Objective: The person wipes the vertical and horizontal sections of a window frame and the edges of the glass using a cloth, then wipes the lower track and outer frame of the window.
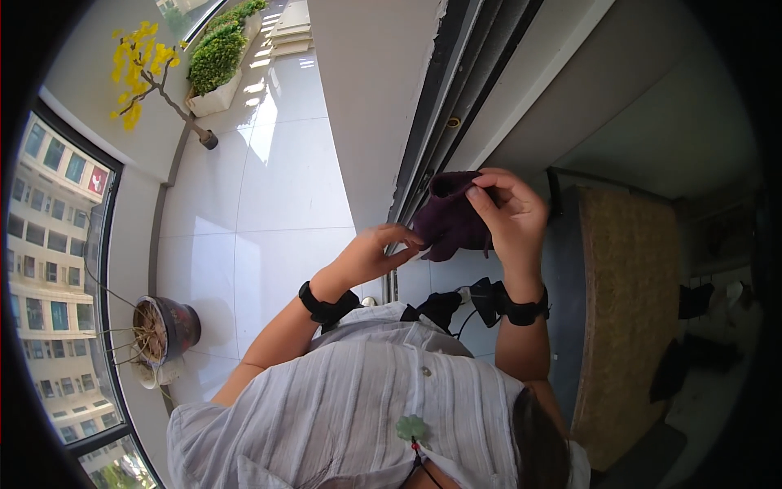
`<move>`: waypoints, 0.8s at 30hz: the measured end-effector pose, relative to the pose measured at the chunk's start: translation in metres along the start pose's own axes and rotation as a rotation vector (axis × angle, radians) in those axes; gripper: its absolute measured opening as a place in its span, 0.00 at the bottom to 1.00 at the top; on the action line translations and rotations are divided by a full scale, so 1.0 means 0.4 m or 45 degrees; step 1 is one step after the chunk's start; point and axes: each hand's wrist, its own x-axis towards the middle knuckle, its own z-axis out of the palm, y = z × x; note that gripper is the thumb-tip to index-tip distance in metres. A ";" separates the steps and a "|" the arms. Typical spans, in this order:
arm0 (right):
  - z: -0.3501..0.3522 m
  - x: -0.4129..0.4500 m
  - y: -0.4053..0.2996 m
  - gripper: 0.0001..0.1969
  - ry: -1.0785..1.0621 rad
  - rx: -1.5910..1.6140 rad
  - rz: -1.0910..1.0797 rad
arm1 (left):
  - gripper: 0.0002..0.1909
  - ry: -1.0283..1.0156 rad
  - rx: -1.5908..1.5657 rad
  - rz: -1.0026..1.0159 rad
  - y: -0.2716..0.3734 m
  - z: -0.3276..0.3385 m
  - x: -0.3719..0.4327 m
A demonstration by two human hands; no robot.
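Observation:
A dark purple knitted cloth item (455, 220), perhaps a glove, hangs in front of me beside a door frame. My right hand (510, 205) pinches its rolled upper edge between thumb and fingers, with the opening facing up. At the item's lower left side is my left hand (391, 244), its thumb and fingers close to the fabric; whether they grip it cannot be told. Each wrist wears a black band. The item's far side is hidden.
A metal sliding-door track (452, 122) runs beside a pale wall. Left are a potted plant (186, 327), a yellow-flowered artificial tree (165, 91) and a planter (214, 95) by the windows. A wooden-topped piece of furniture (632, 305) stands on the right.

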 end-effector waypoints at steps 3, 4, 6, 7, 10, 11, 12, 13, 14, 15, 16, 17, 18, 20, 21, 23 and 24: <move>0.010 -0.010 -0.044 0.03 -0.058 0.099 0.040 | 0.19 0.255 -0.084 -0.102 -0.063 -0.015 -0.004; 0.008 -0.012 -0.052 0.04 -0.094 0.145 0.014 | 0.17 0.272 -0.014 -0.058 -0.069 -0.007 -0.003; -0.001 -0.014 -0.056 0.05 -0.135 0.190 -0.015 | 0.16 0.295 0.056 -0.010 -0.089 0.014 0.000; -0.010 -0.015 -0.053 0.06 -0.192 0.024 -0.087 | 0.16 0.245 0.042 -0.008 -0.105 0.024 0.001; -0.008 -0.014 -0.049 0.07 -0.294 -0.349 -0.219 | 0.15 0.181 -0.017 -0.004 -0.154 0.039 0.003; -0.004 -0.013 -0.047 0.08 -0.335 -0.555 -0.277 | 0.14 0.163 -0.061 -0.003 -0.170 0.042 0.001; -0.004 -0.012 -0.037 0.06 -0.296 -0.669 -0.312 | 0.12 0.110 -0.253 -0.289 -0.183 0.039 -0.005; -0.010 -0.014 -0.033 0.06 -0.294 -0.675 -0.315 | 0.12 0.107 -0.255 -0.282 -0.195 0.038 -0.012; -0.021 -0.017 -0.032 0.04 -0.318 -0.726 -0.266 | 0.12 0.171 -0.349 -0.326 -0.206 0.039 -0.020; -0.029 -0.019 -0.031 0.04 -0.339 -0.770 -0.214 | 0.12 0.233 -0.437 -0.374 -0.211 0.032 -0.028; -0.039 -0.016 -0.033 0.05 -0.374 -0.821 -0.270 | 0.11 0.265 -0.404 -0.368 -0.213 0.023 -0.033; -0.038 -0.018 -0.033 0.05 -0.367 -0.822 -0.272 | 0.11 0.335 -0.412 -0.286 -0.224 0.018 -0.029; -0.035 -0.027 -0.026 0.06 -0.404 -0.950 -0.162 | 0.11 0.358 -0.355 -0.319 -0.218 0.002 -0.029; -0.034 -0.039 0.007 0.08 -0.422 -1.119 -0.004 | 0.09 0.461 -0.257 -0.347 -0.204 -0.019 -0.021; -0.029 -0.037 0.010 0.08 -0.414 -1.119 -0.007 | 0.09 0.456 -0.252 -0.342 -0.201 -0.023 -0.013; -0.005 -0.033 0.010 0.07 -0.095 -1.058 -0.232 | 0.09 0.665 0.186 -0.026 -0.193 -0.026 0.002; 0.009 -0.025 -0.004 0.07 0.051 -0.909 -0.295 | 0.10 0.706 0.140 -0.119 -0.162 -0.020 0.016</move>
